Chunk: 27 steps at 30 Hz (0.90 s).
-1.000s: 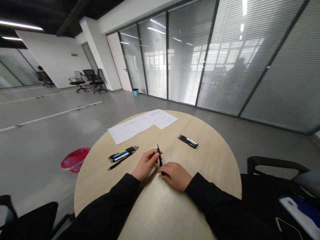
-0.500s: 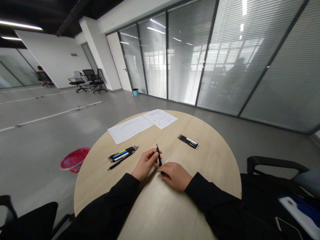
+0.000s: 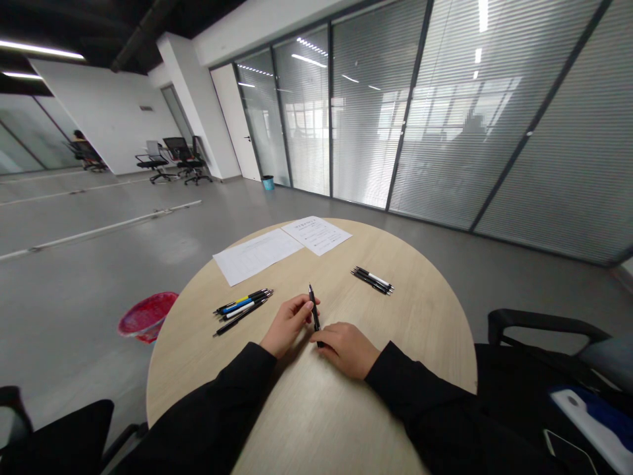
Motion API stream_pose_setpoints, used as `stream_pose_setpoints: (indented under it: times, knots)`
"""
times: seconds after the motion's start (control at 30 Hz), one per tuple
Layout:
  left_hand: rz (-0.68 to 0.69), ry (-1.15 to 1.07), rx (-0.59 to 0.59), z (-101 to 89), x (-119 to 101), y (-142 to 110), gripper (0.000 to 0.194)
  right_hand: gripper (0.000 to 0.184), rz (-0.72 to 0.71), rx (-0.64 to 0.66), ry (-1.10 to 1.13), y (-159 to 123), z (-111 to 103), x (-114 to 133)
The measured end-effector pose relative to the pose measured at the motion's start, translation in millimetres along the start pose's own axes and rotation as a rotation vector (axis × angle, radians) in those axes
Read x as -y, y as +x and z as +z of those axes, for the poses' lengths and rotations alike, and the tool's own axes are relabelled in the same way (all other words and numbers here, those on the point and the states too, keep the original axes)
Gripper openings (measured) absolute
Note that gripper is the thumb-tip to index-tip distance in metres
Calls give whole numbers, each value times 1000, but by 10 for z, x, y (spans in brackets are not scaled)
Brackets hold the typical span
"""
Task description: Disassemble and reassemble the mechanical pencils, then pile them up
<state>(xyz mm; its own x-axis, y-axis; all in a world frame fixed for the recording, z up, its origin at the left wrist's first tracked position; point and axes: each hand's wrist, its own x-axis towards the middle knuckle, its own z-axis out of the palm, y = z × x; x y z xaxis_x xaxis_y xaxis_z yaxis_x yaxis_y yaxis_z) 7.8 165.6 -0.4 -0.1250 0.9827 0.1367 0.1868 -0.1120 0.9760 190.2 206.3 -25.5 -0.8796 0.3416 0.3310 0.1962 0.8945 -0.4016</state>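
A black pen (image 3: 315, 315) is held between both hands over the middle of the round wooden table (image 3: 415, 343), its tip pointing away from me. My left hand (image 3: 291, 322) pinches its upper part between thumb and fingers. At the near end, my right hand (image 3: 346, 348) closes its fingers on the pen's back part; the fingertips there are partly hidden. To the left lies a loose pile of pens (image 3: 242, 311) in black, blue, yellow and white. On the right several more pens (image 3: 372, 280), black with one partly white, lie side by side.
Two printed paper sheets (image 3: 257, 255) lie at the table's far edge. A red basin-like bin (image 3: 147, 318) stands on the floor at left. Black chairs (image 3: 544, 321) flank the table, with a phone (image 3: 568, 452) on the right one. A glass partition runs behind.
Almost nothing differs. The pen's tip and my right hand have shifted by only a tiny amount; both hands keep their hold on the pen.
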Motion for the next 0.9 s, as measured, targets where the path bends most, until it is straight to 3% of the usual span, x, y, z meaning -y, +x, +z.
stream_pose_setpoints:
  times: [0.57, 0.9]
  knots:
    - [-16, -10, -17, -10, 2, 1, 34, 20, 12, 1, 8, -4, -9, 11]
    - [-16, -21, -96, -53, 56, 25, 32, 25, 40, -8, 31, -8, -42, 16]
